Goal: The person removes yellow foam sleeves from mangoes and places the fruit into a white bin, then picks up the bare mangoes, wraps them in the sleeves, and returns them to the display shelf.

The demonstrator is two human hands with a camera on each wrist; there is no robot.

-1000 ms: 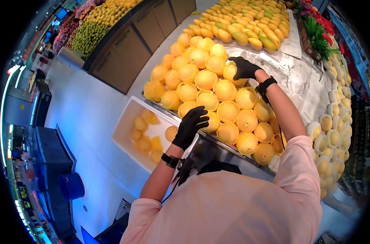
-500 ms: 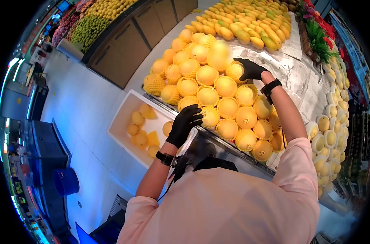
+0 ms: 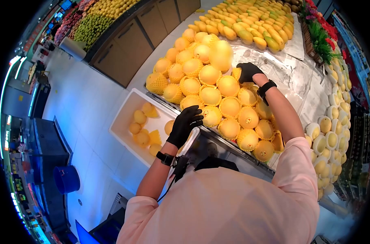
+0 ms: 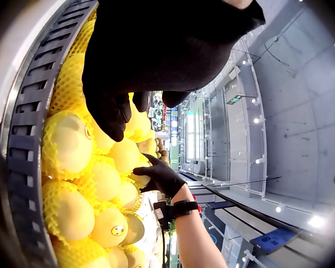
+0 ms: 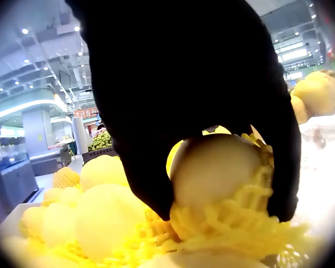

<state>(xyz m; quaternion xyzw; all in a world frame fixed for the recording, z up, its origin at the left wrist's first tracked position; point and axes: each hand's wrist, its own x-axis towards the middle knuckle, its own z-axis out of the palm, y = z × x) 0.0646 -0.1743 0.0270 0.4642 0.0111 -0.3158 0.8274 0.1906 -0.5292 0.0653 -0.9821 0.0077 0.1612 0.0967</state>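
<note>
Round yellow fruits (image 3: 210, 95), many in yellow foam nets, are heaped on the display. In a black glove, my right hand (image 3: 250, 73) grips one at the heap's far right side. Thumb and fingers straddle this pale round fruit (image 5: 215, 173) in the right wrist view, with its yellow foam net (image 5: 234, 223) bunched around the lower part. In the head view the hand hides most of it. My gloved left hand (image 3: 186, 126) is at the near edge of the heap, its relaxed fingers over the front fruits (image 4: 70, 142), holding nothing.
A white bin (image 3: 124, 118) with several fruits and loose nets stands below the display's left edge. Slotted grey edging (image 4: 25, 151) borders the heap. Mangoes (image 3: 246, 24) lie behind it, white paper (image 3: 291, 81) to the right, and pale netted fruits (image 3: 327, 142) farther right.
My right hand has come over the fruit it grips, so less of the fruit shows in the head view than before. The left hand has stayed near the front edge.
</note>
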